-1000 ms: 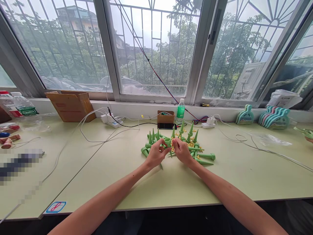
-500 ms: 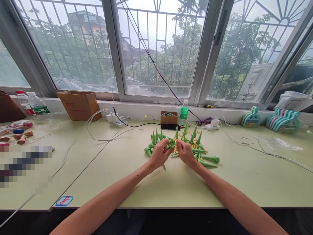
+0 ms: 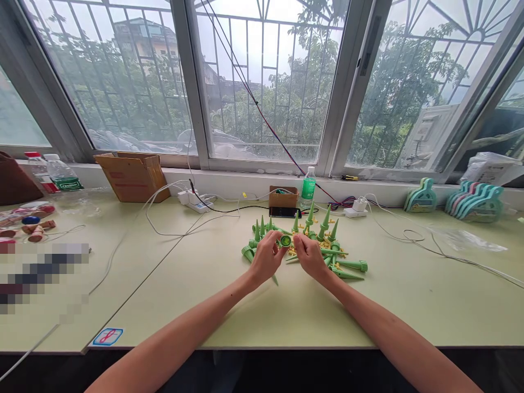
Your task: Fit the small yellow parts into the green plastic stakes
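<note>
Closed around a green plastic plant watering spike (image 3: 286, 240), my left hand (image 3: 265, 256) turns its round open mouth up towards me. My right hand (image 3: 311, 256) is just right of that mouth, thumb and fingers pinched together; whatever is between them is hidden. Behind both hands spreads a pile of green spikes (image 3: 325, 222), some upright and some lying down, mixed with small yellow plastic pieces (image 3: 323, 244). More spikes lie beside my right wrist, one with a ribbed cap (image 3: 362, 266). A green tip (image 3: 275, 280) shows under my left hand.
Behind the pile stand a small cardboard box (image 3: 283, 196), a dark phone (image 3: 285, 212) and a green-labelled bottle (image 3: 308, 186). White cables (image 3: 176, 234) and a power strip (image 3: 196, 202) lie left. Teal hangers (image 3: 477, 202) are at right.
The mouth of the spike in my left hand has tilted and shifted slightly left. My right hand has barely moved.
</note>
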The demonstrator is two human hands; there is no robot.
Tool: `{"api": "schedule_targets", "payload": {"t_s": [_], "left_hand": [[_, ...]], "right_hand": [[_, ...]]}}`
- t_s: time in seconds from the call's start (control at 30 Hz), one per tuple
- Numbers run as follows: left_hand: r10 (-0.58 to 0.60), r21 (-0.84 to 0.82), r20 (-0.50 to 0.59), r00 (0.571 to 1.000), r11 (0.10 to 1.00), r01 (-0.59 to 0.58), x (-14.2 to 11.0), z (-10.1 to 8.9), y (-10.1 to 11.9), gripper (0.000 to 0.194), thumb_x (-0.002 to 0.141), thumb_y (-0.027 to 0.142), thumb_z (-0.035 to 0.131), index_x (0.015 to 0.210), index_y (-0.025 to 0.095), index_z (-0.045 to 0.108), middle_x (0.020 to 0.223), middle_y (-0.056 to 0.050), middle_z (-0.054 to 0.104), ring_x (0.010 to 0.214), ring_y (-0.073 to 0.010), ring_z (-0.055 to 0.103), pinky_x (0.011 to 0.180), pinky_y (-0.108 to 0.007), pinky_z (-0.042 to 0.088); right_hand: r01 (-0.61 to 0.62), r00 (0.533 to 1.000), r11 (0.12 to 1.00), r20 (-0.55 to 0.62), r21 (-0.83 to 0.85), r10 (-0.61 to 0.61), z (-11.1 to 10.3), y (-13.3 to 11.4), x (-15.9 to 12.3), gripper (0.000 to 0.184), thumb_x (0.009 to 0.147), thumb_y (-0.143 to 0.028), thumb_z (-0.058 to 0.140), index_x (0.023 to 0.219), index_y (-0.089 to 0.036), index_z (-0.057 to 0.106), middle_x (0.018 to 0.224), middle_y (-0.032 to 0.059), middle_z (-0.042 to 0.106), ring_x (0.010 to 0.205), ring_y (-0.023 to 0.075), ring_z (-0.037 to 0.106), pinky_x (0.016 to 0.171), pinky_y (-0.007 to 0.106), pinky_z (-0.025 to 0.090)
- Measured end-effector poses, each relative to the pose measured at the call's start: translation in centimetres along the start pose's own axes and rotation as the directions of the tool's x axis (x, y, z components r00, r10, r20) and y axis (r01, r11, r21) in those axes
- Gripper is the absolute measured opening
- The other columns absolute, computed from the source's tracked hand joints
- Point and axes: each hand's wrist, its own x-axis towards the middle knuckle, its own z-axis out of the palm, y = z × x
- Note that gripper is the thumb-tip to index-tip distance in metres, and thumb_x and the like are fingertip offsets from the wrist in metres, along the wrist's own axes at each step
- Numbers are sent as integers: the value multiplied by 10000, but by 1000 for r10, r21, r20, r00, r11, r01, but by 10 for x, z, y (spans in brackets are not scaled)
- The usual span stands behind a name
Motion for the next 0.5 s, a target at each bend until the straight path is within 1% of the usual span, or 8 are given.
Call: {"api": "schedule_targets", "payload": {"t_s": [0.13,0.23,0.3,0.37,0.43,0.5], "left_hand": [[-79,-61,-19,997,995,78,1,-1,1,173,791,318,595,832,187,488,820,-1,544,488,-51,437,429,-176,345],[-183,-175,8,983,968,182,2,-1,1,251,789,403,603,811,193,467,665,29,539,425,-67,458,385,-180,334],[-267,-280,60,962,920,273,4,-1,0,321,825,495,542,776,191,454,528,50,493,359,-81,442,354,-192,332],[-336,-385,144,931,847,365,5,-1,1,409,845,580,471,739,186,439,475,45,480,323,-90,435,330,-203,333],[-377,-463,241,894,765,447,7,-1,2,470,828,636,457,723,178,433,530,12,537,340,-98,474,318,-207,341],[-389,-508,318,865,700,501,7,-1,4,501,804,665,472,738,169,446,615,-14,578,372,-104,515,314,-209,354]], "right_hand": [[31,999,999,-10,-9,-31,1,-1,-1,398,971,-431,327,642,-206,324,547,-50,326,504,99,286,511,245,263],[33,999,999,-23,-11,-34,0,-1,-1,387,972,-423,330,654,-204,347,551,-52,329,504,100,288,518,243,268],[25,999,1000,-28,-11,-25,0,0,-1,380,973,-424,333,668,-201,376,557,-51,346,509,101,304,524,241,277],[22,999,1000,-27,-7,-22,0,0,-1,376,973,-423,336,679,-197,399,562,-49,358,511,101,316,528,239,284],[25,1000,1000,-13,-5,-25,-1,-1,-1,374,971,-422,343,683,-195,410,562,-48,368,508,100,319,527,238,286],[27,1000,1000,7,-3,-27,-1,-1,-1,371,969,-423,349,685,-194,417,562,-45,384,507,100,326,524,238,287]]}}
